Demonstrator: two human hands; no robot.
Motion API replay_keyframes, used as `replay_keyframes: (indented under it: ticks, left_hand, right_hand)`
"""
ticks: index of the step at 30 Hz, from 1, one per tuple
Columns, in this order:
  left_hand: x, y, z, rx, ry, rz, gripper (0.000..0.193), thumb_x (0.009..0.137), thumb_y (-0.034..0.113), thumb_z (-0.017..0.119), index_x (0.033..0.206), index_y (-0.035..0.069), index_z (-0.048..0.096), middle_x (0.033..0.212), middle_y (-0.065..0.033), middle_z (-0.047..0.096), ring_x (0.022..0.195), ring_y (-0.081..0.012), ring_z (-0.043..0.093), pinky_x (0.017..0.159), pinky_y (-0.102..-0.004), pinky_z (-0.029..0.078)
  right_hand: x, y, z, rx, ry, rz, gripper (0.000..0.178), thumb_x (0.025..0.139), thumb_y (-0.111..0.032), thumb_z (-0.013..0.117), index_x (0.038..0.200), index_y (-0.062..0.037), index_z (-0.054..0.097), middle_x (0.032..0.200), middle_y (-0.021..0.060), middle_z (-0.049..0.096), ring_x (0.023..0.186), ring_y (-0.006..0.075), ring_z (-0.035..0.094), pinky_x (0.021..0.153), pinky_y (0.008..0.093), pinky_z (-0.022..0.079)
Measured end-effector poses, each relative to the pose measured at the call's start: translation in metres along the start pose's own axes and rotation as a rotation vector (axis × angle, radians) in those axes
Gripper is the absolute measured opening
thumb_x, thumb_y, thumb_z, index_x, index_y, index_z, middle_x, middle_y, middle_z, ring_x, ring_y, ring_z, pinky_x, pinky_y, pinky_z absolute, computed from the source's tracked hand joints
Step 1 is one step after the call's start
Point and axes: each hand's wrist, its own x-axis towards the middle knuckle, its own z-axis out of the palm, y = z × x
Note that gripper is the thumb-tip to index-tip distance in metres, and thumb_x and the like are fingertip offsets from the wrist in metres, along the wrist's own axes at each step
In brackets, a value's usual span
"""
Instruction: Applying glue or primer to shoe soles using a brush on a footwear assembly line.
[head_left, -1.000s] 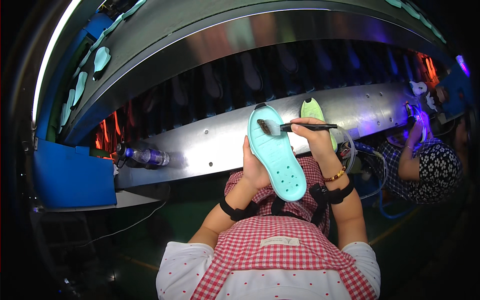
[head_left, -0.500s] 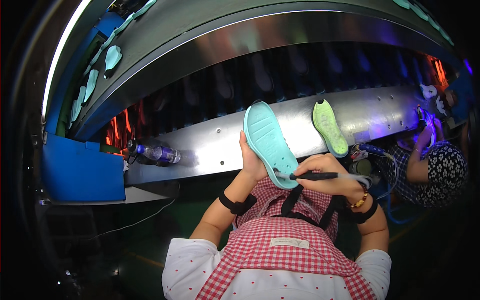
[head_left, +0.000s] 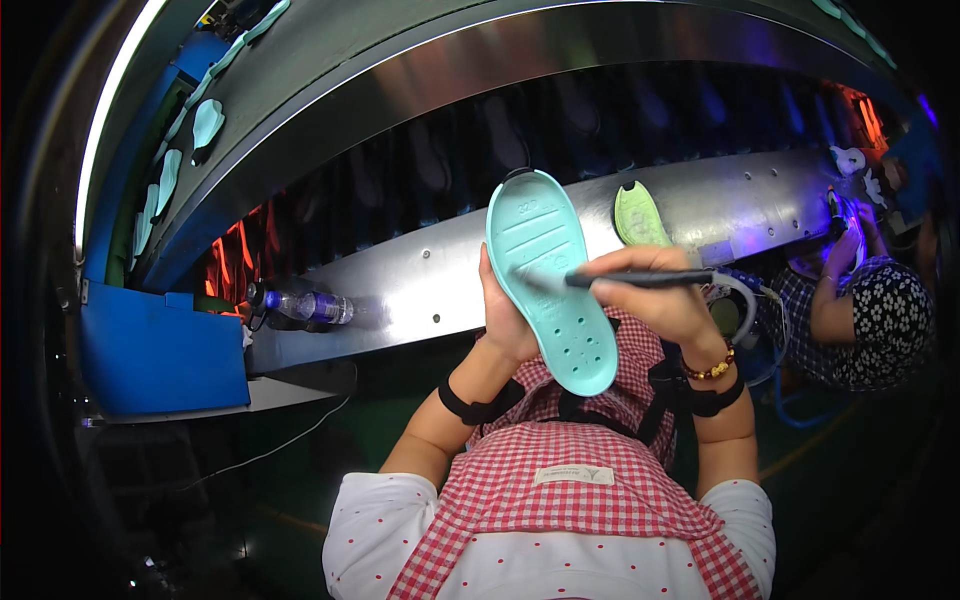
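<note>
A turquoise shoe sole point(head_left: 570, 320) with a black tip at its far end and small holes near its close end is held up before me. My left hand point(head_left: 505, 322) grips it by its left edge. In my right hand point(head_left: 655, 295) is a brush point(head_left: 640, 280) with a black handle and a grey tube curving from its back end. Its pale bristles, blurred, lie over the middle of the sole; whether they touch it I cannot tell. Behind my right hand, a yellow-green sole point(head_left: 638, 212) with a dark tip lies on the metal ledge, partly hidden.
The metal ledge point(head_left: 400, 275) runs across in front, with a clear plastic bottle point(head_left: 310, 306) on its left part. Beyond, a conveyor belt point(head_left: 330, 65) carries turquoise pieces point(head_left: 207, 124). Orange-glowing elements point(head_left: 228, 265) show at left. A co-worker point(head_left: 865, 325) sits at right.
The brush has moved from the sole's near end up to its middle. The sole has turned more upright and faces me more, and my right hand now covers part of the yellow-green sole.
</note>
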Motion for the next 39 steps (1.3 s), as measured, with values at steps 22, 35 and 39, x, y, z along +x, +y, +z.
replay_keyframes:
  ticks: [22,35,39]
  left_hand:
    - [0.012,0.034,0.012,0.381,-0.142,0.546,0.088,0.073,0.076,0.011,0.117,0.007,0.045,0.091,-0.0178,0.057,0.075,-0.0303,0.057,0.067,-0.0413,0.047]
    - [-0.007,-0.009,0.022,0.186,-0.124,0.26,0.071,0.085,0.058,0.026,0.134,0.007,0.026,0.129,-0.0168,0.037,0.109,-0.0339,0.047,0.086,-0.049,0.043]
    - [-0.002,0.015,-0.032,0.162,-0.22,-0.013,0.063,0.087,0.051,0.027,0.129,0.005,0.034,0.12,-0.0205,0.046,0.098,-0.0336,0.054,0.079,-0.046,0.048]
  right_hand:
    - [-0.018,0.007,-0.014,-0.033,-0.128,-0.262,0.023,0.069,0.003,0.066,0.091,0.0016,0.063,0.089,0.0131,0.063,0.082,0.0195,0.061,0.076,0.0287,0.049]
    - [-0.025,0.028,0.012,0.832,0.103,0.163,0.016,0.079,0.003,0.055,0.094,0.0077,0.057,0.098,0.0192,0.059,0.089,0.0216,0.06,0.081,0.0291,0.049]
    - [-0.032,0.002,0.006,0.065,-0.129,0.042,0.02,0.073,0.005,0.063,0.093,0.0042,0.061,0.09,0.0117,0.064,0.083,0.0145,0.061,0.076,0.0243,0.049]
